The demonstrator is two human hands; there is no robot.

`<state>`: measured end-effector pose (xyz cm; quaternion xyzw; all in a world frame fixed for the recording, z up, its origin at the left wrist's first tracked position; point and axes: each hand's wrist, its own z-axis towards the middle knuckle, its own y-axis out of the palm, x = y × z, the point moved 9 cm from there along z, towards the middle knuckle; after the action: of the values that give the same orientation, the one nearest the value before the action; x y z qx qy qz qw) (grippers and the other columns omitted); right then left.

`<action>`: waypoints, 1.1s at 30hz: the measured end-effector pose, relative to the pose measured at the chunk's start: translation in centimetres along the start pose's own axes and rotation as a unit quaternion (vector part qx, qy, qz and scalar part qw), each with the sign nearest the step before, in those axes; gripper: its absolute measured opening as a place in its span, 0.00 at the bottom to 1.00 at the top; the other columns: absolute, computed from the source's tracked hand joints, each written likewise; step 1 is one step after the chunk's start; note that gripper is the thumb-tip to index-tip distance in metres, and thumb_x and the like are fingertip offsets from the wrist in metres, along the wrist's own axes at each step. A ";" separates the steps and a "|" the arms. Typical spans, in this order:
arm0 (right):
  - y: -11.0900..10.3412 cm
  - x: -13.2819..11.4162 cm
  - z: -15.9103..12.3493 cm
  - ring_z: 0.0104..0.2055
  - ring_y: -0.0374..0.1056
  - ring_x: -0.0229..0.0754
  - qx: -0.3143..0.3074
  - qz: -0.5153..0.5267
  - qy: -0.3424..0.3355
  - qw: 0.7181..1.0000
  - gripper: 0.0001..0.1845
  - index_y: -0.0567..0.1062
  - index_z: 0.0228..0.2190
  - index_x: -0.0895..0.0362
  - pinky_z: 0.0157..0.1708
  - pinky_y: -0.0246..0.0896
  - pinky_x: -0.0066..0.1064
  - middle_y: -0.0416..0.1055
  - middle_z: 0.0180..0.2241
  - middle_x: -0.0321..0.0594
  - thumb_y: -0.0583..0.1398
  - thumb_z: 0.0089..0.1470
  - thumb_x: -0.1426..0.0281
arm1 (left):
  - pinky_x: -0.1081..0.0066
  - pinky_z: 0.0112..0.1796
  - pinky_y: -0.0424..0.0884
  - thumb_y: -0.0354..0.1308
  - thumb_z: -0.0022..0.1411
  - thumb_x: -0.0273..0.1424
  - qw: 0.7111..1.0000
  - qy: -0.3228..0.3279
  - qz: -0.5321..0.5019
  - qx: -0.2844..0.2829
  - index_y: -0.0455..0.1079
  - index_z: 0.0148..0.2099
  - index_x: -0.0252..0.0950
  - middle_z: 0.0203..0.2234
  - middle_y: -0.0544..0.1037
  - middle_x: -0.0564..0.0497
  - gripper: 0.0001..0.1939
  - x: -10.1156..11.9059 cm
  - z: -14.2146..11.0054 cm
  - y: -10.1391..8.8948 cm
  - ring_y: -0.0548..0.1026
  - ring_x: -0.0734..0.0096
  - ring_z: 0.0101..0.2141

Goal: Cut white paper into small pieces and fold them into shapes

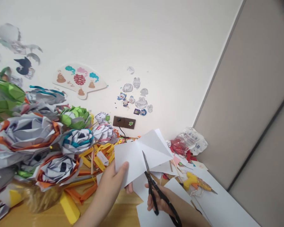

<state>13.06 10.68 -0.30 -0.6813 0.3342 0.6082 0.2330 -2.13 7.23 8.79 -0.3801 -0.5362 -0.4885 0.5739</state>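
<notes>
My left hand (117, 178) pinches a white sheet of paper (130, 159) along its lower left side, with the thumb on top and the other fingers behind. The sheet is held up over the table, and creases or a raised flap show at its upper right. In my right hand (162, 200) is a pair of black-handled scissors (149, 176), with fingers through the handle loops. One pointed blade lies over the front of the sheet near its lower right edge. Whether the other blade is behind the paper, I cannot tell.
Large folded-paper flowers (33, 132) crowd the left side. Yellow and orange paper strips (85, 192) lie on the wooden table (118, 211). A yellow glue gun (194, 182) and plastic packets (191, 142) sit at right. A brown socket panel (130, 123) is on the wall behind.
</notes>
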 end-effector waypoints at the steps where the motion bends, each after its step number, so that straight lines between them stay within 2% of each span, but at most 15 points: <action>1: -0.2 0.0 0.1 0.26 0.64 0.40 0.004 -0.024 0.004 1.000 0.37 0.69 0.41 0.59 0.27 0.56 0.30 0.67 0.23 0.39 0.59 0.38 0.44 | 0.69 0.16 0.63 0.52 0.45 0.46 1.000 0.001 0.001 0.001 0.58 0.24 0.40 0.04 0.68 0.53 0.14 0.1 0.0 -0.1 0.66 0.65 0.09; 5: 0.1 -2.0 -0.6 0.24 0.60 0.37 0.007 -0.177 -0.059 0.982 0.34 0.67 0.42 0.61 0.24 0.53 0.29 0.65 0.24 0.38 0.61 0.39 0.49 | 0.69 0.16 0.63 0.51 0.45 0.46 1.000 0.005 0.007 0.005 0.58 0.24 0.41 0.04 0.67 0.53 0.14 0.3 -0.1 -0.2 0.66 0.64 0.09; 7: 0.7 -3.1 -1.3 0.24 0.59 0.36 -0.004 -0.203 -0.094 0.975 0.32 0.67 0.41 0.60 0.24 0.52 0.28 0.64 0.24 0.36 0.61 0.40 0.51 | 0.69 0.16 0.63 0.51 0.45 0.46 1.000 0.011 0.020 0.013 0.59 0.24 0.40 0.04 0.67 0.53 0.14 0.4 -0.2 -0.3 0.66 0.64 0.09; 9: 1.3 -3.7 -1.8 0.24 0.59 0.36 -0.011 -0.195 -0.108 0.975 0.30 0.66 0.41 0.59 0.25 0.52 0.29 0.63 0.24 0.36 0.60 0.41 0.51 | 0.69 0.17 0.63 0.51 0.47 0.46 0.999 0.021 0.035 0.023 0.59 0.24 0.40 0.04 0.68 0.53 0.14 0.6 -0.4 -0.3 0.66 0.64 0.10; 13: 1.4 -3.5 -2.0 0.23 0.60 0.37 0.016 -0.186 -0.103 0.977 0.32 0.65 0.40 0.61 0.24 0.54 0.30 0.62 0.22 0.36 0.58 0.42 0.48 | 0.70 0.18 0.64 0.51 0.48 0.45 0.998 0.033 0.044 0.026 0.58 0.22 0.41 0.05 0.68 0.53 0.14 1.0 -0.7 -0.1 0.68 0.64 0.11; 17: 0.9 -2.9 -2.0 0.21 0.58 0.37 0.051 -0.182 -0.109 0.976 0.32 0.66 0.39 0.60 0.21 0.53 0.29 0.61 0.20 0.35 0.59 0.41 0.48 | 0.69 0.18 0.64 0.51 0.47 0.46 0.998 0.032 0.045 0.029 0.59 0.23 0.40 0.05 0.67 0.53 0.14 1.1 -0.9 -0.1 0.67 0.64 0.11; 24: -0.1 -1.9 -1.9 0.17 0.55 0.33 0.093 -0.167 -0.068 0.979 0.30 0.67 0.38 0.59 0.17 0.50 0.25 0.57 0.16 0.29 0.62 0.35 0.52 | 0.70 0.18 0.63 0.51 0.48 0.45 0.998 0.035 0.044 0.011 0.61 0.26 0.39 0.04 0.67 0.55 0.14 1.1 -1.0 0.1 0.67 0.64 0.11; 33: -1.0 -1.4 -2.4 0.15 0.54 0.31 0.136 -0.145 -0.094 0.975 0.31 0.70 0.38 0.61 0.15 0.49 0.24 0.59 0.16 0.30 0.64 0.35 0.54 | 0.73 0.20 0.63 0.50 0.54 0.42 0.998 0.043 0.044 0.003 0.58 0.27 0.39 0.06 0.68 0.57 0.12 2.0 -1.4 0.2 0.67 0.68 0.12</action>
<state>15.35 9.83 1.40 -0.6242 0.2876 0.5781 0.4398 -1.66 5.65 10.57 -0.3805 -0.4951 -0.4770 0.6185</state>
